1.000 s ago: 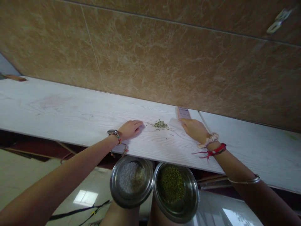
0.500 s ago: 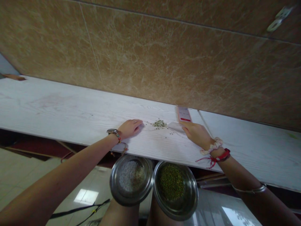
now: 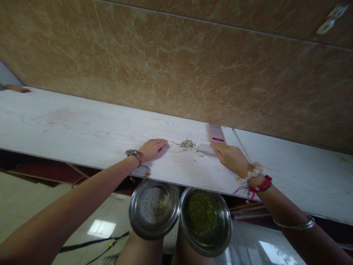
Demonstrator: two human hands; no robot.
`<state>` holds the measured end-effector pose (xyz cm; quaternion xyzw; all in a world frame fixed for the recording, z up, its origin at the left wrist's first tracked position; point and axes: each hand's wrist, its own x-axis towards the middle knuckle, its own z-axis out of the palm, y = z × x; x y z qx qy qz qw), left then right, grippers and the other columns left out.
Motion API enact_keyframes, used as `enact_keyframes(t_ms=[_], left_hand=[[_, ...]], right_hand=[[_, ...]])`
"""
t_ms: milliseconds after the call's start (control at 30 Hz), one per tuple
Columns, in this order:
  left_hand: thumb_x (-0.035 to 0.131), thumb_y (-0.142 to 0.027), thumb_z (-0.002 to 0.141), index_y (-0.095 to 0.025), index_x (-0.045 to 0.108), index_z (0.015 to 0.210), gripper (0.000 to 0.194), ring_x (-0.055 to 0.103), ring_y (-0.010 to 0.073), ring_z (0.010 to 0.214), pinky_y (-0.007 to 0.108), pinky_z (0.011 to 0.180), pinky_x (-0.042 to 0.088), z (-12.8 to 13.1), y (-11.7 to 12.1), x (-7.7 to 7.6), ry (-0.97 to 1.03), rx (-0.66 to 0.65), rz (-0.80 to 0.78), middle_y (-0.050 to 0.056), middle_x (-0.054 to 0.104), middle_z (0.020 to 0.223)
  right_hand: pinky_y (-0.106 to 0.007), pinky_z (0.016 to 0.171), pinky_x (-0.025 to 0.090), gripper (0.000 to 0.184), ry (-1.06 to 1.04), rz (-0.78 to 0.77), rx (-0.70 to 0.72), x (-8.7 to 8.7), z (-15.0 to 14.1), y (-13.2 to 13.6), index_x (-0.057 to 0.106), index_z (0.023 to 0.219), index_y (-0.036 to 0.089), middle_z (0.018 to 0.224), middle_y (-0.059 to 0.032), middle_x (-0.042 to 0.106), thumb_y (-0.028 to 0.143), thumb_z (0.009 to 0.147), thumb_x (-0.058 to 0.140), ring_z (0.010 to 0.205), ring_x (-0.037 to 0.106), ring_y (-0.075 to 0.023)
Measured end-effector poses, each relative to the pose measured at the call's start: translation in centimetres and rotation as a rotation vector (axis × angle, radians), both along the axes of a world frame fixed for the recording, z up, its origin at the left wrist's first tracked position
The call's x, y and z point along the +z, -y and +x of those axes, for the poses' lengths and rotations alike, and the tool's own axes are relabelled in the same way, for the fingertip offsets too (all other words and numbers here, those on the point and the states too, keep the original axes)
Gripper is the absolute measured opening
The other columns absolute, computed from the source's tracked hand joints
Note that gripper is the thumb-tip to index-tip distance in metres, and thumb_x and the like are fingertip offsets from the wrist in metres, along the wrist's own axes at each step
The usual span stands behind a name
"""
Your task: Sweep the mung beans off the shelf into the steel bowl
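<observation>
My left hand (image 3: 152,148) lies flat on the white wooden shelf (image 3: 82,129), fingers stretched out, just left of a small pile of green and white grains (image 3: 187,143). My right hand (image 3: 230,157) rests on the shelf right of the pile, its fingers pinching a small white slip of paper (image 3: 204,148). On my knees below the shelf edge sit two steel bowls: the left bowl (image 3: 153,209) holds white grains, the right bowl (image 3: 204,220) holds green beans.
A phone (image 3: 216,133) with a lit screen lies on the shelf against the brown tiled wall (image 3: 176,62), just beyond my right hand. A thin stick (image 3: 239,141) lies right of it. Tiled floor with a black cable (image 3: 93,243) shows below left.
My right hand has drawn back slightly toward me with the white slip. The left hand has stayed put. The view has shifted a little.
</observation>
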<state>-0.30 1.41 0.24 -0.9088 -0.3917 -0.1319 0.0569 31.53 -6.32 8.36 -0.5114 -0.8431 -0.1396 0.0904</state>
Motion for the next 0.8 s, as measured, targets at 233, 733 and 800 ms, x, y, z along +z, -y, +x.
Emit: enact_keyframes(t_ms=[233,733,800], left_hand=[[0.042,-0.018,0.087,-0.017,0.057,0.114,0.031,0.062,0.0202,0.108,0.034,0.092,0.049,0.0,0.1,0.1,0.021,-0.007,0.003,0.009,0.066,0.121],[0.042,-0.017,0.087,-0.017,0.058,0.114,0.032,0.064,0.0192,0.105,0.032,0.091,0.05,0.0,0.0,0.2,-0.001,-0.008,0.026,0.008,0.067,0.119],[0.041,-0.017,0.087,-0.017,0.058,0.113,0.031,0.065,0.0194,0.104,0.032,0.09,0.05,0.0,0.1,0.2,-0.002,-0.009,0.029,0.008,0.068,0.118]], right_hand=[[-0.029,0.067,0.052,0.031,-0.002,0.024,0.054,0.1,-0.3,-0.3,0.067,0.104,0.017,0.091,-0.008,0.074,0.009,0.086,0.043,0.081,0.07,-0.0191],[-0.03,0.068,0.055,0.029,-0.048,0.041,0.142,0.2,0.8,-0.3,0.067,0.102,0.018,0.094,-0.0068,0.074,0.01,0.086,0.044,0.081,0.07,-0.0181],[-0.03,0.07,0.055,0.029,-0.056,0.045,0.162,0.2,0.8,-0.4,0.067,0.102,0.017,0.095,-0.0077,0.074,0.01,0.086,0.043,0.082,0.07,-0.0184]])
